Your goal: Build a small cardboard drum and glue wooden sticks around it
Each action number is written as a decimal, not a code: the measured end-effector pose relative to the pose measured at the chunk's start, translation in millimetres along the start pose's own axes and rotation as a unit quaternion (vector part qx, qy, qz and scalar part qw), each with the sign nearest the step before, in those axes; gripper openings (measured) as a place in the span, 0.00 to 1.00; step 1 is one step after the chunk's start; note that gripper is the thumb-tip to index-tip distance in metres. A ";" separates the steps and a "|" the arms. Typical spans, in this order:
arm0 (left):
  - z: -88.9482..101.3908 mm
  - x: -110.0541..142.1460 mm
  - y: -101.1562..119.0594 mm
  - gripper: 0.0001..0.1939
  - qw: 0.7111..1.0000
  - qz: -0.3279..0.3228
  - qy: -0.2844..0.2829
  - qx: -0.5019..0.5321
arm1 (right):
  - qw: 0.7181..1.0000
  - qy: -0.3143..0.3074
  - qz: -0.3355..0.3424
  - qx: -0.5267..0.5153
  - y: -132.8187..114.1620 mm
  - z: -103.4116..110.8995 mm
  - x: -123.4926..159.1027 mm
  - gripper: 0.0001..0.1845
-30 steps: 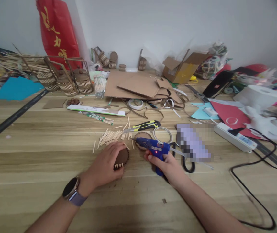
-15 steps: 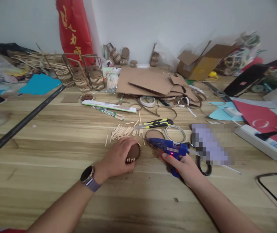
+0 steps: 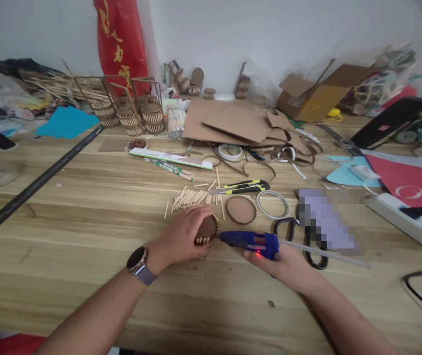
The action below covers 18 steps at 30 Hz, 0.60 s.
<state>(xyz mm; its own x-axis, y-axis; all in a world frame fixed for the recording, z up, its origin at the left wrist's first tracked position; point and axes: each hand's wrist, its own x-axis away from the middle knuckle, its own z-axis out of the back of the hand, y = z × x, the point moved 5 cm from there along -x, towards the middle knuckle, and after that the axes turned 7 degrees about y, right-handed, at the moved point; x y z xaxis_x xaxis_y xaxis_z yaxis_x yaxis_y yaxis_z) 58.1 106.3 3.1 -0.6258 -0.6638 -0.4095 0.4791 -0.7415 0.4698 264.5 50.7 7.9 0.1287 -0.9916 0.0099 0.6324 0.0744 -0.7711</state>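
My left hand (image 3: 187, 234) is wrapped round a small brown cardboard disc (image 3: 208, 229) with a ridged rim and short pale stick pieces along its near edge. Part of the disc is hidden under the fingers. In my right hand (image 3: 288, 264) is a blue glue gun (image 3: 250, 241) with a red light lit and a clear glue stick (image 3: 329, 253) out of its back. Its nozzle points left and is at or very near the disc's right edge; I cannot tell if they touch. Cut sticks (image 3: 192, 197) lie just beyond my left hand, beside a second cardboard disc (image 3: 240, 210).
Behind the discs lie a yellow-and-black utility knife (image 3: 246, 187) and a white tape ring (image 3: 273, 204). Black-handled scissors (image 3: 316, 259) are beside my right hand. Cardboard sheets (image 3: 229, 121) and small stick baskets (image 3: 154, 116) stand further back. A power strip (image 3: 406, 219) sits at right.
The glue gun has come down and left to the disc's right edge, uncovering the second disc. My left hand keeps its grip on the first disc. The view has shifted slightly.
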 end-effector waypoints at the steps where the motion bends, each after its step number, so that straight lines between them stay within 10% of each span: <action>1: 0.0 0.0 -0.1 0.35 1.000 0.001 0.000 0.002 | 1.000 -0.001 0.001 0.016 -2.2 0.0 0.5 0.20; 18: 0.0 -0.5 0.2 0.35 1.000 -0.001 0.004 -0.002 | 0.997 0.018 0.011 0.079 -8.8 -2.6 5.0 0.19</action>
<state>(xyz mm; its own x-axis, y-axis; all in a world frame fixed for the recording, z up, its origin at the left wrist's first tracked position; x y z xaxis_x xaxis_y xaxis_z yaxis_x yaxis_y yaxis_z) 58.6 106.4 3.4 -0.6213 -0.6631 -0.4174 0.4801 -0.7432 0.4659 257.6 44.8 13.1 0.1184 -0.9925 -0.0299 0.7427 0.1085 -0.6607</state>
